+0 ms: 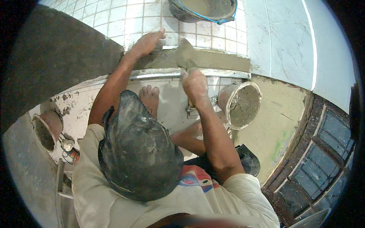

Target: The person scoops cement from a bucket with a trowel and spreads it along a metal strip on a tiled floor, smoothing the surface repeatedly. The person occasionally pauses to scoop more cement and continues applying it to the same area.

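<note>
"White tiles (133, 19) cover the far side. What borders them?"

"One strip of grey mortar (224, 60), a dark grey surface (61, 49) sloping off at left."

"Buckets?"

"Three: a black bucket (182, 16) cut off by the upper edge, a pale bucket (225, 98) near the right hand (195, 85), another pale bucket (53, 121) far left."

"That hand?"

"Clenched round the only trowel (186, 53), its handle mostly hidden. The blade points ahead, over the mortar, to the right of the left hand (148, 43)."

"And that one?"

"Fingers stretched toward the tiles; what's under its palm is unclear, so I can't tell whether it grasps anything."
</note>
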`<state>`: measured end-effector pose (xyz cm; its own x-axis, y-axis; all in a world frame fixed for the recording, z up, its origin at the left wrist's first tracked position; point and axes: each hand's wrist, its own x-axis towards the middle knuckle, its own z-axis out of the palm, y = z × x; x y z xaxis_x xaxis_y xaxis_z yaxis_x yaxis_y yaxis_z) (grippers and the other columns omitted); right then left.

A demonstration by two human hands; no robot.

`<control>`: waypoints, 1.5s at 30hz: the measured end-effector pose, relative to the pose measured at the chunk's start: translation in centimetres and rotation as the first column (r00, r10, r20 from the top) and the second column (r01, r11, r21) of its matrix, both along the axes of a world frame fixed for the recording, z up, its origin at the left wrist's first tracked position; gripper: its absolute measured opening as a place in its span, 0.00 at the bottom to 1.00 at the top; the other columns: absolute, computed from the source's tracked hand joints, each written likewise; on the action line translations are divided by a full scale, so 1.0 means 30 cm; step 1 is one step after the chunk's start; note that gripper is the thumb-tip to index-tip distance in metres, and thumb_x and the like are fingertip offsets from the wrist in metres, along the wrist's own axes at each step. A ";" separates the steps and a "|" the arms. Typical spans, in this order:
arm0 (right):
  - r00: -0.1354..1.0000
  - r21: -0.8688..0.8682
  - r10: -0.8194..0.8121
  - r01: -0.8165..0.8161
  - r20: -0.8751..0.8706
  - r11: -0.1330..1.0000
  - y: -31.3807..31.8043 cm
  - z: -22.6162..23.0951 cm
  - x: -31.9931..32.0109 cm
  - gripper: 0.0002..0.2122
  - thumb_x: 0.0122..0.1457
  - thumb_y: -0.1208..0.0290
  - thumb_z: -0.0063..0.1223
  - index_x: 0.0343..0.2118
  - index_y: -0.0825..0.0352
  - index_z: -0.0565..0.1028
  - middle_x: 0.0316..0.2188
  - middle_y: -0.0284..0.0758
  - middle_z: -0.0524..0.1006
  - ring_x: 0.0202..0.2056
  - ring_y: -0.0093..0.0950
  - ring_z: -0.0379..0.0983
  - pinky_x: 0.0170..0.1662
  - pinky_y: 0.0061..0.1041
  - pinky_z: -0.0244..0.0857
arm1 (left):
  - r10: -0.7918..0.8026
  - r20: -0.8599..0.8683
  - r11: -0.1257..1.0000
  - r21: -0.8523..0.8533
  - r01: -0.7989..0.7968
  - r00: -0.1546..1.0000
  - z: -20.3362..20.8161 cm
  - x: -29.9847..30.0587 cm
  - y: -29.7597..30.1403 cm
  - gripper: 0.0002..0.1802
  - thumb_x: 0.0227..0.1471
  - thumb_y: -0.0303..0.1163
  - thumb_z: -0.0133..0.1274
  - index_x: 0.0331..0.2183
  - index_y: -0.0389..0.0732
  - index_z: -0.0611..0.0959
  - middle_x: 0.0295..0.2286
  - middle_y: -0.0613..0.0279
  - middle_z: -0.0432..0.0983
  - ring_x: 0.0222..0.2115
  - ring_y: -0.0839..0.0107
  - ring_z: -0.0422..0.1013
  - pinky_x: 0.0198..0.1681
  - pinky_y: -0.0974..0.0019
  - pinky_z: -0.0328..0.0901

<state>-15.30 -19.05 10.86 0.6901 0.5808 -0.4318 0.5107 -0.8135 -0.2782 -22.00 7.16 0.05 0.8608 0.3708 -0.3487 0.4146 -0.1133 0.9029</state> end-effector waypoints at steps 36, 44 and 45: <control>0.990 -0.311 0.000 -0.044 -0.139 0.949 -1.004 0.408 0.272 0.21 0.61 0.59 0.61 0.53 0.67 0.80 0.47 0.51 0.82 0.50 0.50 0.77 0.52 0.44 0.70 | 0.035 -0.251 0.675 0.719 0.162 0.967 0.011 -1.374 -0.750 0.32 0.50 0.45 0.64 0.53 0.39 0.78 0.52 0.41 0.72 0.58 0.39 0.63 0.66 0.38 0.53; 0.997 -0.264 -0.044 0.027 -0.059 0.964 -1.233 0.236 0.407 0.12 0.61 0.67 0.61 0.33 0.74 0.79 0.23 0.42 0.78 0.26 0.37 0.74 0.32 0.41 0.67 | -0.127 -0.535 0.663 0.580 0.473 0.835 0.173 -1.495 -0.798 0.22 0.48 0.48 0.65 0.41 0.44 0.85 0.42 0.52 0.77 0.49 0.52 0.70 0.55 0.44 0.63; 0.990 -0.318 -0.109 0.074 -0.093 0.945 -1.209 0.235 0.398 0.11 0.60 0.68 0.60 0.35 0.73 0.79 0.25 0.42 0.78 0.27 0.37 0.75 0.33 0.41 0.67 | -0.159 -0.594 0.649 0.539 0.537 0.789 0.163 -1.506 -0.812 0.21 0.48 0.48 0.64 0.40 0.45 0.85 0.41 0.52 0.77 0.49 0.53 0.70 0.54 0.45 0.63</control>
